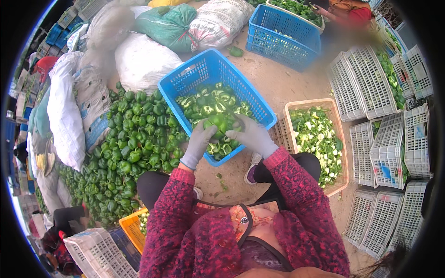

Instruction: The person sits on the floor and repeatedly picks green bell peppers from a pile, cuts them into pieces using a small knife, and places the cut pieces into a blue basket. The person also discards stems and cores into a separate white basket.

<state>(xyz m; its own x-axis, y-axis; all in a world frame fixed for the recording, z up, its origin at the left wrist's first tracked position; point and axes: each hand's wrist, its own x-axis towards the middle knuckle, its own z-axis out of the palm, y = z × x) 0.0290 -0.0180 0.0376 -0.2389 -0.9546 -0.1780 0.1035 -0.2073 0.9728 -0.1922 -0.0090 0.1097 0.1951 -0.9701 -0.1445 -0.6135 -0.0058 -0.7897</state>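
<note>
Both my hands wear pale grey gloves and meet over a blue plastic crate [259, 104]. My left hand [198, 142] is closed around the left side of a green bell pepper [219, 122]. From the other side my right hand [256, 138] bends its fingers in, its thumb near the pepper. A thin dark curved thing [240, 121] shows by the right fingers; blur hides its kind. Beneath lie cut green pepper pieces [204, 103] with pale insides, filling the crate's bottom.
Whole green peppers [134, 148] are heaped on the ground at left. At right stands a tan crate [345, 162] of pepper cores and scraps. Stacked grey crates [366, 83] line the right side. Full sacks [143, 60], another blue crate [282, 48] and a person's arm [328, 14] are farther off.
</note>
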